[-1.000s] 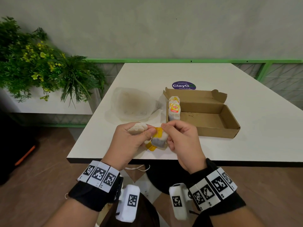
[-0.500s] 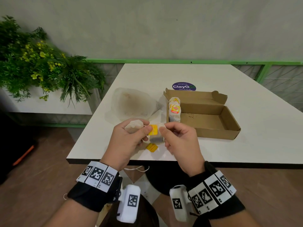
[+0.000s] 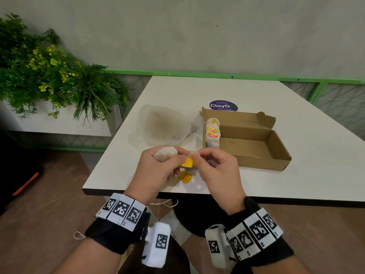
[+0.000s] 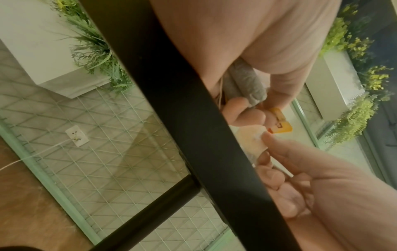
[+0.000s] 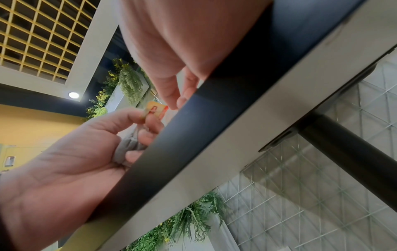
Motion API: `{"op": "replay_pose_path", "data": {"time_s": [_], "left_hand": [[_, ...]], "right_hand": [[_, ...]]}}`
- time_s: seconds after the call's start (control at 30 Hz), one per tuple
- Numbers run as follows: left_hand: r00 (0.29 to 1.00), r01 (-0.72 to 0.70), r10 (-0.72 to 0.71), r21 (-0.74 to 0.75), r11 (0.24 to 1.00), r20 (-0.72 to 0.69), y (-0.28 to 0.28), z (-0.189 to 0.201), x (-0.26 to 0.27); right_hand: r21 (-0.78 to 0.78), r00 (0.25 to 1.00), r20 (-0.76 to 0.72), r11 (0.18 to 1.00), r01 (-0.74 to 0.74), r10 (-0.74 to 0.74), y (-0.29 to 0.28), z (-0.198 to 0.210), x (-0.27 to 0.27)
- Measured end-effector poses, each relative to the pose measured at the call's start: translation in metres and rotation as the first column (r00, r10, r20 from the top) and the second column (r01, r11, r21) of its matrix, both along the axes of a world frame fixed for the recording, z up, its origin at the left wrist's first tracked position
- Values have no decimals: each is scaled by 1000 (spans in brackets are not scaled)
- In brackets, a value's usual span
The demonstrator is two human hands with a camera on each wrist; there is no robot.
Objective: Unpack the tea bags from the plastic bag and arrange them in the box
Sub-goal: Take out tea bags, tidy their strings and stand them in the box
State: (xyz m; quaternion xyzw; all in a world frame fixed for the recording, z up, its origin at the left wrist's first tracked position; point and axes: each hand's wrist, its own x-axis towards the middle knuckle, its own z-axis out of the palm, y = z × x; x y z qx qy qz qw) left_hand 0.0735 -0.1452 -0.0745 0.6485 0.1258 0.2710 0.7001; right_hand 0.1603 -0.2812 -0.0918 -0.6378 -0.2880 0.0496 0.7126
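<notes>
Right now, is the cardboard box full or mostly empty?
Mostly empty. The cardboard box holds only a short row of upright tea bags at its left end; the rest shows bare floor.

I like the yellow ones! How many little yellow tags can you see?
4: two on tea bags standing in the box, one between the hands, one just below it. More may be hidden.

You hold soft, matt paper tea bags (image 3: pixel 165 153) with glossy yellow tags (image 3: pixel 187 162). Your box (image 3: pixel 254 147) is plain matt brown cardboard; the plastic bag (image 3: pixel 161 127) looks thin, cloudy and crinkled on the smooth white table (image 3: pixel 316 155)
</notes>
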Motion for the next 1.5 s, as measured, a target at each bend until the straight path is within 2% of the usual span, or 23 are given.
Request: {"op": "replay_pose_path", "data": {"time_s": [0.2, 0.27, 0.47, 0.6, 0.8, 1.5], "left_hand": [[996, 85, -78, -187, 979, 43, 7, -1, 0], [995, 97, -92, -209, 973, 36, 9, 0, 0], [995, 93, -95, -170, 981, -6, 9, 3, -2], [998, 10, -18, -130, 991, -63, 6, 0, 3], [994, -82, 66, -198, 977, -86, 5, -1, 8], [997, 9, -9, -9, 1000, -79, 3, -4, 6]], "right_hand": [[-19, 996, -32, 996, -84, 84, -2, 1, 3], [-21, 993, -29, 993, -115, 114, -2, 1, 3], [-62, 990, 2, 988, -139, 139, -2, -2, 4], [-48, 989, 31, 989, -140, 141, -2, -4, 6], [-60, 988, 84, 990, -128, 133, -2, -5, 7], [-12, 994, 21, 995, -103, 103, -2, -2, 4]]}}
